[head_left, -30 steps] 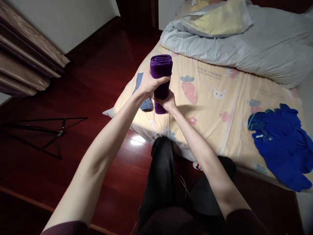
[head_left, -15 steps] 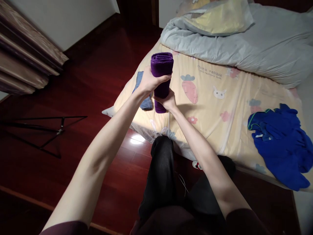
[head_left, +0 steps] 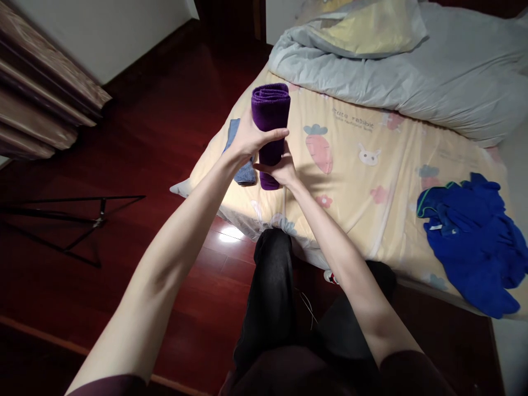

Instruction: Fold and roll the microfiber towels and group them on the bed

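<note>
Cloth (head_left: 270, 113), in the head view: purple, a thick folded or rolled bundle, standing nearly upright at the upper middle of the frame, apparently held over the bed (head_left: 350, 192).
Left hand (head_left: 248, 137): wrapped round the upper half, my thumb across the near face, the other fingers mostly hidden behind.
Right hand (head_left: 284, 169): closed round the lower part, thumb across the front; how far my fingertips reach behind it I cannot tell.
Feel: I judge it light, soft and plush, not slippery or fragile; it should squash under a hard squeeze, and its layers could slide open.
Grip: best low and at mid-height, wide and gentle, pressing the layers together.
Nearby: folded denim-blue fabric (head_left: 246, 175) beside my hands; crumpled blue garment (head_left: 474, 242) at right of the frame.
</note>
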Tool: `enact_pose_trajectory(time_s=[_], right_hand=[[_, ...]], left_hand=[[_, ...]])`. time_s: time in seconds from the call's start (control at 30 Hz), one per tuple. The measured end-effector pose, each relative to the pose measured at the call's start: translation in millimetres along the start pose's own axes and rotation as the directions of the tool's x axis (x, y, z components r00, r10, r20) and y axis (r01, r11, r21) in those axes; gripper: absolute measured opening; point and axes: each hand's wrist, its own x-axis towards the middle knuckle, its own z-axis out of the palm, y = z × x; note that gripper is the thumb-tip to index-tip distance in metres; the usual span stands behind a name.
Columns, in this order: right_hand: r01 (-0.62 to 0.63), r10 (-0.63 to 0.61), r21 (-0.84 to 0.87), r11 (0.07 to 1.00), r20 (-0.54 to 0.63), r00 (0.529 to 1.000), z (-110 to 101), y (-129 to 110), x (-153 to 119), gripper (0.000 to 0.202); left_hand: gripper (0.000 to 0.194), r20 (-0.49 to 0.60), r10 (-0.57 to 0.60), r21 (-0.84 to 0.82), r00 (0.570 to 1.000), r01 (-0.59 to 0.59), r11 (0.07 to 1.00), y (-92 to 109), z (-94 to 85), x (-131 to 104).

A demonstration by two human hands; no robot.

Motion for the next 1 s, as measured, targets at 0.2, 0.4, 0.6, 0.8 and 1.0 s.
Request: enact_pose_trajectory(time_s=[0.2,0.4,0.6,0.8,1.0], right_hand=[[0.131,-0.136,-0.129,0.983,-0.035,0.990,-87,18,-14,0.129],[0.027,-0.042,-0.200,0.979,-0.069,0.997,-135,24,-70,0.132],[-0.149,0.147,-0.085,0.985,-0.024,0.989,-150,16,-153,0.092],[-0.334,0.339,-0.118,0.935,0.028,0.940,-185,12,-293,0.040],[-0.465,0.379,-0.339,0.818,-0.291,0.878,-243,5,-396,0.030]], left_hand=[[0.129,-0.192,0.123,0.174,0.974,-0.090,0.981,15,-65.7,-11],[0.124,-0.259,0.144,0.222,0.955,-0.086,0.971,12,-56.1,-27],[0.084,-0.092,0.170,0.389,0.981,-0.122,0.913,-1,-29.6,-32],[0.068,0.223,-0.163,0.731,0.961,-0.054,0.681,-45,4.8,-28],[0.056,0.363,-0.370,0.899,0.855,-0.218,0.379,-67,60.1,-23]])
